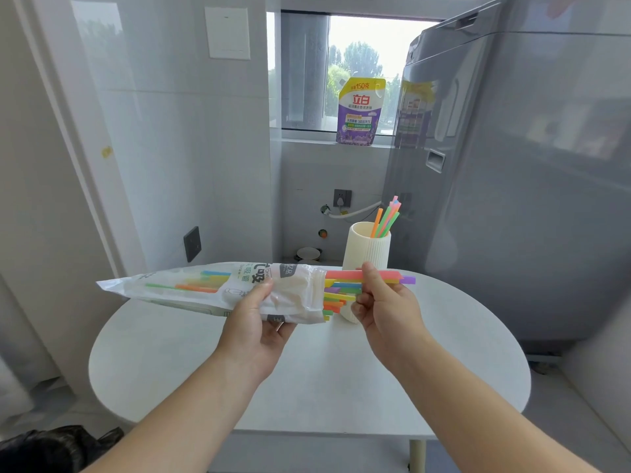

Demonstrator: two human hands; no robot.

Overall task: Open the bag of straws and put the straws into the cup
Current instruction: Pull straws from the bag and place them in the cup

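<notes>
In front of the ribbed white cup (367, 249), the left hand (259, 322) grips the straw bag (191, 285) near its open mouth. The right hand (382, 302) pinches protruding straws (345, 288). They look light, smooth and easily kinked, so a gentle bundled hold near their ends seems best.

cup (367, 249) foot hidden behind straws (362, 276), bag (191, 288) lettering partly covered, washing machine (529, 165) cropped at right edge

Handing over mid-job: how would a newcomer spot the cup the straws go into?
Find the round white table beside the big grey appliance. Toward the table's far side stands a cream ribbed cup. It is the only upright vessel there, with a few coloured straws already leaning out of it.
</notes>
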